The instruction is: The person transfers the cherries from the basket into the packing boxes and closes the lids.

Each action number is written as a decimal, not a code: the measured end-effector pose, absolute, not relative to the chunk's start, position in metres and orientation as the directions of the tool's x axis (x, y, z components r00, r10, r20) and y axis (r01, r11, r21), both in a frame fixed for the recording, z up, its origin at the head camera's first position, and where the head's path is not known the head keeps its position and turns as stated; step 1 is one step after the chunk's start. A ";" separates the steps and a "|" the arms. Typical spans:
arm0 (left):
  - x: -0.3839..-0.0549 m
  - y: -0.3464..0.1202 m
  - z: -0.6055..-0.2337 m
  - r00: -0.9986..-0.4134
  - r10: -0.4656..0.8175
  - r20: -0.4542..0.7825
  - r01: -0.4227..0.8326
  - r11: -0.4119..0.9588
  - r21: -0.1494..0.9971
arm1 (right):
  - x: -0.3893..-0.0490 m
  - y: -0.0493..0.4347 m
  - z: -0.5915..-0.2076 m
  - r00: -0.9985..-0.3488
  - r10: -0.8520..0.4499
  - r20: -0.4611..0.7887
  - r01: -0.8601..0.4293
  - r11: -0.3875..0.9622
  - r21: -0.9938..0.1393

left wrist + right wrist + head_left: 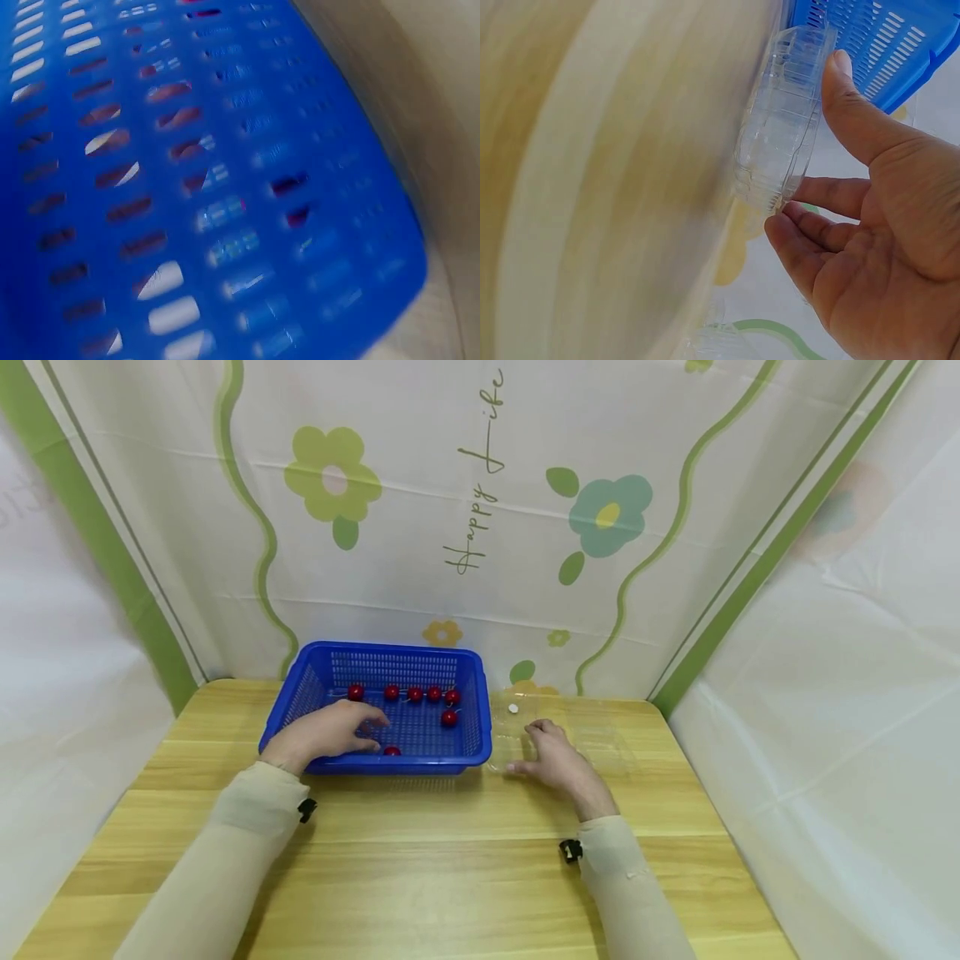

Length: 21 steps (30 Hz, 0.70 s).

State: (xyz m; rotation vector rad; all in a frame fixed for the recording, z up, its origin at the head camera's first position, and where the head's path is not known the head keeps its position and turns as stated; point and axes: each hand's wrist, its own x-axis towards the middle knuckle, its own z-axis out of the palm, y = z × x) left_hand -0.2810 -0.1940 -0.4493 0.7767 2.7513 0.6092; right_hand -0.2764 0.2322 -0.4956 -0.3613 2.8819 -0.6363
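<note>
Examined the bench (pixel 450 877) first. Found the blue basket (pixel 416 735) standing at the far side, left of centre; judge light and fairly stiff, best taken by the rim. Noted the clear container (pixel 776 127) on the bench, just right of the basket; rate thin, springy and slippery, liable to buckle under a squeeze, so hold lightly at the edges. Found the right hand (pixel 555 762) spanning the container, with fingers and thumb bearing on opposite edges. Observed the left hand (pixel 330 729) over the basket's near left, with fingers apart; cannot tell, given the blurred left wrist view, whether touching anything inside. Counted seven red cherries (pixel 448 718) in the basket, mostly along the far side; expect light, smooth and prone to roll; pinch gently round the middle.
</note>
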 end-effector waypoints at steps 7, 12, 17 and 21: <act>-0.291 -0.177 -0.450 -0.783 0.596 -0.180 0.445 0.737 0.509 | -0.277 0.233 -0.496 -0.955 -0.273 -0.118 -0.198 0.880 -0.431; -0.295 -0.168 -0.452 -0.761 0.606 -0.231 0.432 0.739 0.517 | -0.277 0.233 -0.496 -0.955 -0.270 -0.124 -0.193 0.880 -0.435; -0.299 -0.163 -0.456 -0.760 0.591 -0.269 0.403 0.754 0.519 | -0.278 0.234 -0.498 -0.956 -0.271 -0.116 -0.198 0.881 -0.431; -0.300 -0.161 -0.456 -0.749 0.601 -0.280 0.410 0.752 0.516 | -0.277 0.234 -0.497 -0.956 -0.270 -0.115 -0.196 0.879 -0.434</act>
